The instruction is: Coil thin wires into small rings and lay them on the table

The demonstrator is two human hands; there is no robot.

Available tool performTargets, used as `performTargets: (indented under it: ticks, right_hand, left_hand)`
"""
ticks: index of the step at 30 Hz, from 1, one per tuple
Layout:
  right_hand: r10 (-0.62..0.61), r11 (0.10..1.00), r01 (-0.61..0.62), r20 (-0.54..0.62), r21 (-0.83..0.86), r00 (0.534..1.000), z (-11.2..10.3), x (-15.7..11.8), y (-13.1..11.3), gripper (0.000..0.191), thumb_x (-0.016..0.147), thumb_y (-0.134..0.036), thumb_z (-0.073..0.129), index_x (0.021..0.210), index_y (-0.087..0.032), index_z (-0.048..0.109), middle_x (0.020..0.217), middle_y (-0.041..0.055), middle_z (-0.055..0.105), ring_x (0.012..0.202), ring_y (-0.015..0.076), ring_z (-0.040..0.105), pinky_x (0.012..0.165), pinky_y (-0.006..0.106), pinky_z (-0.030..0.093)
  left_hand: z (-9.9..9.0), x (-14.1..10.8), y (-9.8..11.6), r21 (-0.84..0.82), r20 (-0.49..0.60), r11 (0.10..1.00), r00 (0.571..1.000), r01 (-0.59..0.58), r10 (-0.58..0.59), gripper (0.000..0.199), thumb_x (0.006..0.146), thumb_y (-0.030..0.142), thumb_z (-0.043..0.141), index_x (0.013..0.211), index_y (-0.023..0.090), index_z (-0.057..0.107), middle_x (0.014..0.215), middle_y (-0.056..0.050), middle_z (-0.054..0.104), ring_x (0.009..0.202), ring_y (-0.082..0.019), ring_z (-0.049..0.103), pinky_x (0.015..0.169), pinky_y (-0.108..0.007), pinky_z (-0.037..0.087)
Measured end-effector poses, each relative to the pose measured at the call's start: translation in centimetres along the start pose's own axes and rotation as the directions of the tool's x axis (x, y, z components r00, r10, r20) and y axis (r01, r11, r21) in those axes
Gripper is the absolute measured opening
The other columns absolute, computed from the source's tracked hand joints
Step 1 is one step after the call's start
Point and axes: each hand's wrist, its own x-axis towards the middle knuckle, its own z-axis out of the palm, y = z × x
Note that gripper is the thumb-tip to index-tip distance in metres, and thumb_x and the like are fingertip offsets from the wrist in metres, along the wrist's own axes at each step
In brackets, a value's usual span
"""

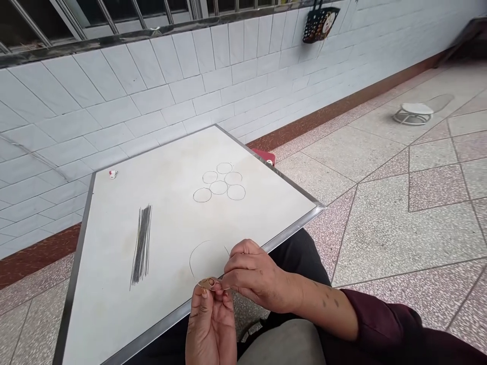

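At the table's near edge, my left hand (212, 327) pinches a small flat brown piece (206, 283) with a round hole or ring in it, between thumb and fingers. A thin wire (190, 259) curves up from this piece in a wide open loop. My right hand (256, 276) is closed beside it, its fingertips touching the wire near the piece; what lies inside its grip is partly hidden. Farther back, several thin wire rings (218, 187) lie in a group. A bundle of straight dark wires (142, 246) rests on the left side.
The white table (171, 167) has a metal rim and stands near a tiled wall (160, 66). A small red and white object (113, 174) sits at its far left corner. A red item (264, 154) shows behind the table; a stool (414, 113) stands farther off.
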Motion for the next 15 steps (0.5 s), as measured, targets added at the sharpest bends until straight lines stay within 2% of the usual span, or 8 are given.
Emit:
performTargets:
  ticks: [4, 10, 15]
  right_hand:
    - [0.008, 1.0, -0.007, -0.038, 0.028, 0.999, 0.0, 0.0, 0.0, 0.008, 0.094, -0.017, 0.055, 0.096, -0.02, 0.062, 0.086, 0.0021, 0.065, 0.088, 0.016, 0.053, 0.082, 0.032, 0.044]
    - [0.043, 0.998, -0.042, -0.019, 0.055, 0.999, 0.1, -0.3, -0.2, 0.007, 0.095, -0.018, 0.056, 0.098, -0.02, 0.062, 0.088, 0.0024, 0.065, 0.09, 0.0165, 0.051, 0.082, 0.033, 0.043]
    - [0.059, 0.997, -0.058, -0.022, 0.041, 0.998, 0.0, -0.1, -0.4, 0.009, 0.097, -0.02, 0.054, 0.096, -0.02, 0.063, 0.087, 0.0024, 0.066, 0.089, 0.0166, 0.052, 0.081, 0.033, 0.044]
  left_hand:
    - [0.0, -0.3, 0.0, -0.016, -0.061, 0.999, 0.998, 0.028, -0.029, 0.011, 0.077, 0.013, 0.075, 0.086, 0.018, 0.07, 0.092, -0.003, 0.064, 0.087, -0.013, 0.063, 0.08, -0.022, 0.056]
    - [1.0, -0.6, 0.1, 0.03, -0.008, 1.0, 1.0, 0.005, -0.005, 0.009, 0.079, 0.018, 0.075, 0.087, 0.017, 0.071, 0.092, -0.002, 0.062, 0.083, -0.01, 0.061, 0.078, -0.019, 0.054]
    - [0.8, -0.5, 0.1, 0.07, 0.001, 0.997, 1.0, -0.014, 0.014, 0.013, 0.076, 0.019, 0.078, 0.086, 0.017, 0.071, 0.092, -0.002, 0.063, 0.082, -0.01, 0.06, 0.077, -0.019, 0.054]
